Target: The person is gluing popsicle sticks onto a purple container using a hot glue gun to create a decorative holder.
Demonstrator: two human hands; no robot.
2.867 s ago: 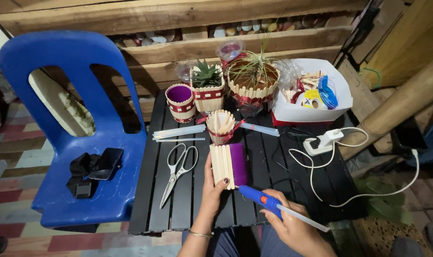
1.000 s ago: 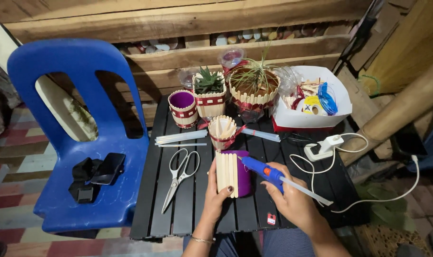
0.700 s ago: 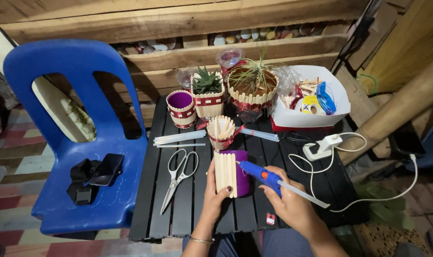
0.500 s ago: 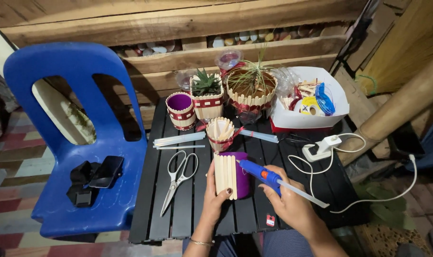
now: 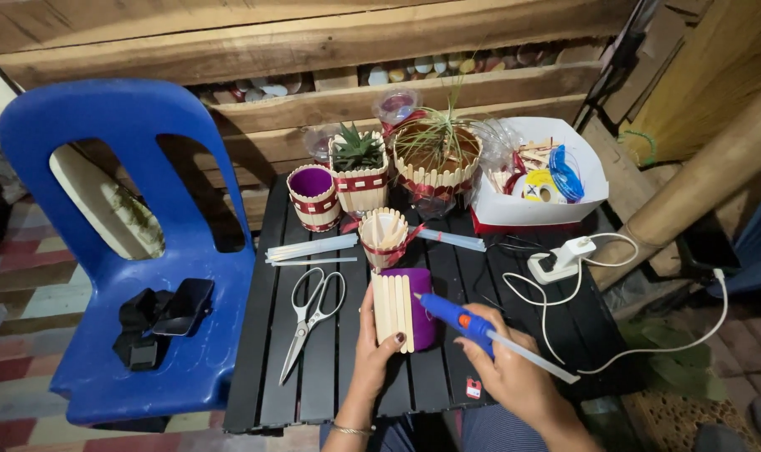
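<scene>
My left hand (image 5: 375, 345) holds a purple cup (image 5: 419, 308) lying on its side, with several pale wooden sticks (image 5: 392, 309) stuck along its wall. My right hand (image 5: 508, 370) grips a blue glue gun (image 5: 454, 316) with a clear glue stick poking out the back. The gun's nozzle points at the cup's upper right side, just beside the sticks. Both hands work over the near half of a black slatted table (image 5: 313, 368).
Scissors (image 5: 310, 317) lie left of the cup, with clear glue sticks (image 5: 311, 249) above them. Stick-covered pots (image 5: 359, 174) with plants, a white box (image 5: 538, 177) of supplies and a white power adapter (image 5: 562, 259) with cord fill the far side. A blue chair (image 5: 138, 243) stands left.
The glue gun's nozzle has come in closer to the purple cup. The cup has shifted slightly toward me in my left hand.
</scene>
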